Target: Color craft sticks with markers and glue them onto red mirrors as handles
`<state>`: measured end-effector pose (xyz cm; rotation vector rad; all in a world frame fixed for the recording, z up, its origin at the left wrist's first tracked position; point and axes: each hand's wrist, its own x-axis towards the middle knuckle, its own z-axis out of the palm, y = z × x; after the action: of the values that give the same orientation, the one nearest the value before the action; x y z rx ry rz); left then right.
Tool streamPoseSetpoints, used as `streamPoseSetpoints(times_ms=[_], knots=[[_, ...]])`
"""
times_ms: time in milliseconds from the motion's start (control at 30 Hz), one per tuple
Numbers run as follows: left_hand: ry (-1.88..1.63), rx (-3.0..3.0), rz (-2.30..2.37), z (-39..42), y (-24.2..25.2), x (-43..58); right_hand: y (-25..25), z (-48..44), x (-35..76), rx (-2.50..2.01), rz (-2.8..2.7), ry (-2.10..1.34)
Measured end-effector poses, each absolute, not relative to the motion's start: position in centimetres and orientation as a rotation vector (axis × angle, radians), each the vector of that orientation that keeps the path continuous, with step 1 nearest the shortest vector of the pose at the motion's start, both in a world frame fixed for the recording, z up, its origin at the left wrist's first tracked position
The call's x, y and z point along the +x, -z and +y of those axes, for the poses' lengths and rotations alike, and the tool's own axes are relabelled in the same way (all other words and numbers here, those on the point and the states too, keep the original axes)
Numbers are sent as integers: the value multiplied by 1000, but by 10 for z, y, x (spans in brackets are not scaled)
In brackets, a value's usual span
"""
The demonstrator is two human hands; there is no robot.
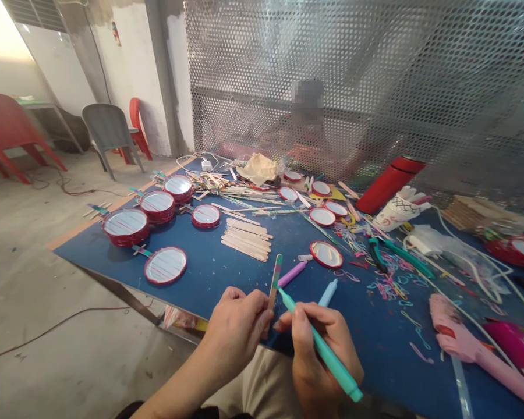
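My left hand (240, 320) is closed on the lower part of a wooden craft stick (275, 279), held upright near the table edge. The stick's upper part is coloured green and purple. In my right hand (318, 343) is a teal marker pen (332, 355), its tip touching or very close to the stick's edge. Behind the stick a purple marker (292, 273) lies on the blue table, and a light blue marker (328, 293) lies just beyond my right hand. A row of plain craft sticks (247, 240) lies farther back.
Several round red-rimmed pieces with stick necks (166, 265) stand at left. A red flask (390, 185), a paper cup of markers (399, 209), teal pliers (406, 256), loose rubber bands (388, 279) and a pink glue gun (458, 331) lie at right. A perforated metal screen (253, 75) stands behind.
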<state>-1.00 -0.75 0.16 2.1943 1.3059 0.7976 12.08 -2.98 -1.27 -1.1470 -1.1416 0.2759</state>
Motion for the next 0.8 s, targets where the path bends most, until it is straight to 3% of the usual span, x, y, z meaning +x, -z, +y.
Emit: streamPoseSetpoints(times_ms=[800], knots=[[-809,2162,1293,-7,-2,-10,11,-28,119,-1154,-1124,-289]])
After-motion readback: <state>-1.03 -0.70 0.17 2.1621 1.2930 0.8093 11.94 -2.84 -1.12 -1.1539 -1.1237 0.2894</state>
